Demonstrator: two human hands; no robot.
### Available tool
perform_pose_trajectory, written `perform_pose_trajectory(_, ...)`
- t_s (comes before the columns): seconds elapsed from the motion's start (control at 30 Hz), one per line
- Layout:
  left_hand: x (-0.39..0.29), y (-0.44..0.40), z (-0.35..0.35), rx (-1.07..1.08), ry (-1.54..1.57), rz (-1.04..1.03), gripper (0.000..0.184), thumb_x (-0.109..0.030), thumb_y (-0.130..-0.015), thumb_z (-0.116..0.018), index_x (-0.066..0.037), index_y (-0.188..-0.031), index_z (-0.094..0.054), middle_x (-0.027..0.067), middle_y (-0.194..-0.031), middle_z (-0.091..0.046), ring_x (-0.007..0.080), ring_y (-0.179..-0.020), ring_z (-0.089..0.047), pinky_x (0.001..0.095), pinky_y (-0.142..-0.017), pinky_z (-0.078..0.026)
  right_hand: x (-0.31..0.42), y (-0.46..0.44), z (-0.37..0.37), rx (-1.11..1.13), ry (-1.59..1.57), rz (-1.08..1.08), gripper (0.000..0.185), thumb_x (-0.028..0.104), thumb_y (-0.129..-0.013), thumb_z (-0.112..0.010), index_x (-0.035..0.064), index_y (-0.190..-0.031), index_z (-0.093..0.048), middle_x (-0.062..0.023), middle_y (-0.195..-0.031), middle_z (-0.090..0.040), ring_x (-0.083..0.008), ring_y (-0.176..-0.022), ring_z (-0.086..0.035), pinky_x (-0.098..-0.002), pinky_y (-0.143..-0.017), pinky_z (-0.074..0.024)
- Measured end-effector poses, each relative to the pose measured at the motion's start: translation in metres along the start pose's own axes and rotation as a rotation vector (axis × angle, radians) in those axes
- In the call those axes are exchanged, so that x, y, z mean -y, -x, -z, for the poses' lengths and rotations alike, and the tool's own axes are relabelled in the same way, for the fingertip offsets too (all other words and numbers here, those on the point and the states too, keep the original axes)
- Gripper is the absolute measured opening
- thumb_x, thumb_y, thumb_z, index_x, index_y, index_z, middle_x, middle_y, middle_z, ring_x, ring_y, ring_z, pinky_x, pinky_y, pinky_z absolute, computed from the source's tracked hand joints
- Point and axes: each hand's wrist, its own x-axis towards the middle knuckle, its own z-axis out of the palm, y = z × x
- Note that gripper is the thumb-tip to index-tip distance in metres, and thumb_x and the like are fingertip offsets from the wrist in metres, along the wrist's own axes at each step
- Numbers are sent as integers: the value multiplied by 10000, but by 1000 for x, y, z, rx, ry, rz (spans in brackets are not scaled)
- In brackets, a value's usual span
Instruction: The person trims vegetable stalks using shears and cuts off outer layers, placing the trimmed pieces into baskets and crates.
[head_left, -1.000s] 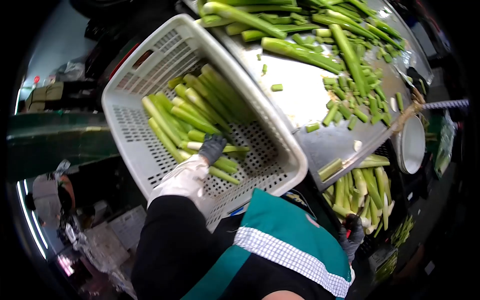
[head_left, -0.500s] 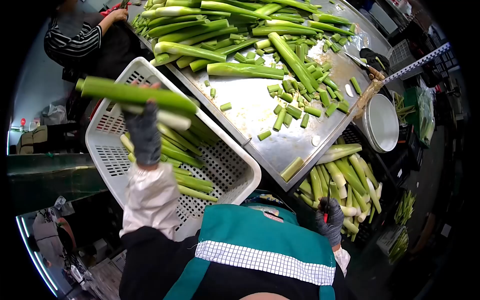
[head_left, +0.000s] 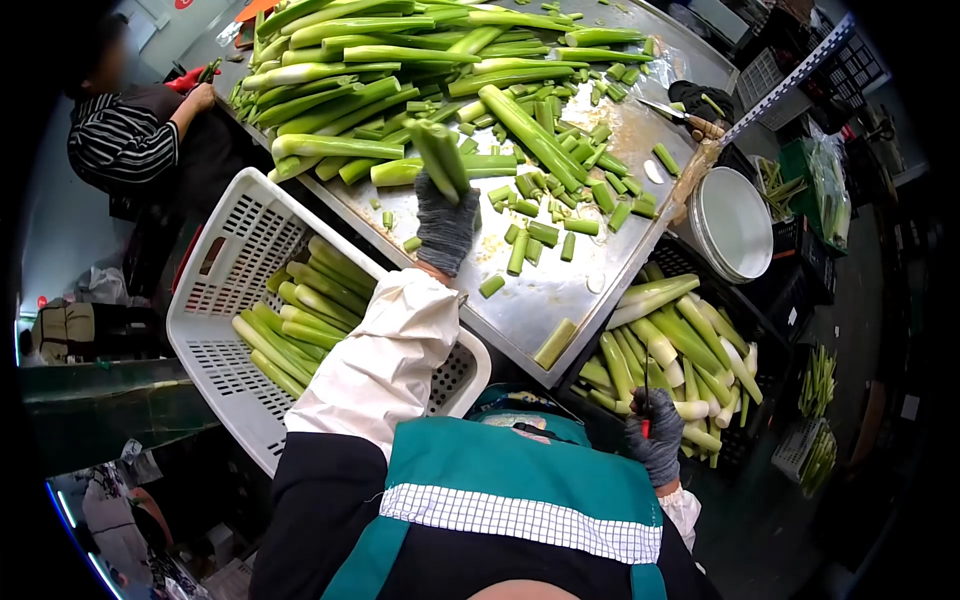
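My left hand [head_left: 447,232], in a grey glove, is closed around a thick green stalk [head_left: 438,160] that points up over the near left part of the metal table. The stalk is blurred, and I cannot tell whether it is more than one. Beneath my left forearm, more green stalks [head_left: 300,310] lie side by side in a white perforated basket [head_left: 215,275]. My right hand [head_left: 657,440], also gloved, grips a knife [head_left: 646,428] with a red handle and a thin dark blade pointing up. It is beside a black crate of green stalks with white ends [head_left: 690,350].
On the metal table [head_left: 515,320] lie a large heap of long stalks [head_left: 350,100], many short cut pieces [head_left: 545,235] and another knife [head_left: 680,115]. White buckets [head_left: 735,225] stand right of the table. A person in a striped sleeve [head_left: 125,140] is at the far left.
My left hand has swung right and away from above the basket to over the table edge. Stalks now lie together in the basket. My right hand stays by the crate with the knife.
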Motion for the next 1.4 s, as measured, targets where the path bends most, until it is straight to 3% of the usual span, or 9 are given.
perform_pose_trajectory(0.13, 2, -2, -10, -36, -104, -186, 570, -57, -659, -635, -29, -1123, -305, 142, -1015, -374, 285, -923, -417, 370, -835, -341, -8, -4, -4, 41, 22, 22, 335, -63, -612, -438, 5, -932, -511, -59, -745, -489, -140, -667, -514, -242, -640, -420)
perform_pose_trajectory(0.27, 6, 1, -14, -5, -173, -196, 475, -52, -675, -618, -35, -1072, -357, 174, -978, -398, 317, -900, -431, 384, -804, -355, -10, -7, -5, 30, 29, 95, 329, -34, -624, -483, 2, -950, -510, -70, -753, -494, -155, -686, -528, -248, -653, -430)
perform_pose_trajectory(0.33, 0, 2, -13, -31, -144, -209, 445, -58, -689, -608, -37, -1061, -364, 170, -959, -416, 313, -873, -449, 380, -783, -371, -10, -9, -5, 41, 0, 62, 375, 5, -587, -547, 32, -958, -498, -146, -791, -519, -302, -694, -531, -348, -630, -437)
perform_pose_trajectory(0.47, -8, 5, -10, -23, -75, -141, 384, -75, -730, -580, -45, -1053, -375, 159, -916, -473, 302, -800, -502, 366, -718, -413, -5, -22, -9, 38, 30, 116, 392, 12, -585, -552, 32, -971, -490, -160, -799, -507, -327, -713, -517, -364, -628, -433)
perform_pose_trajectory(0.53, -8, 6, -10, -33, -72, -133, 365, -81, -745, -571, -48, -1054, -379, 158, -900, -499, 300, -781, -520, 361, -694, -425, 16, -46, -7, 58, 234, 306, 396, 21, -586, -562, 34, -974, -484, -172, -803, -493, -348, -729, -499, -388, -625, -425)
perform_pose_trajectory(0.9, -44, 11, 15, 284, 49, -176, 430, -87, -733, -593, -67, -1083, -343, 142, -898, -516, 286, -778, -544, 364, -665, -438, 84, -209, 14, -2, 612, 569, 363, 107, -624, -550, 95, -986, -524, -109, -826, -499, -285, -773, -506, -378, -659, -411)
perform_pose_trajectory(1.2, -57, 27, 28, 460, -19, -194, 434, -57, -749, -566, -38, -1112, -329, 165, -947, -502, 276, -837, -528, 361, -732, -425, 125, -214, 8, 176, 628, 639, 381, 103, -624, -572, 68, -1002, -536, -135, -829, -487, -303, -792, -497, -389, -682, -412)
perform_pose_trajectory(1.23, -49, 30, 24, 378, -28, -294, 398, -92, -753, -562, -38, -1081, -343, 190, -853, -533, 351, -701, -557, 396, -617, -455, 127, -214, 8, 192, 609, 650, 390, 60, -613, -561, 34, -1001, -525, -153, -814, -472, -321, -772, -490, -388, -684, -412)
perform_pose_trajectory(1.4, -43, 33, 25, 494, -65, -232, 413, -89, -748, -562, -28, -1090, -339, 197, -870, -528, 361, -710, -556, 398, -616, -457, 119, -215, 9, 179, 667, 667, 359, 138, -631, -582, 98, -986, -546, -125, -831, -495, -300, -806, -503, -394, -680, -412)
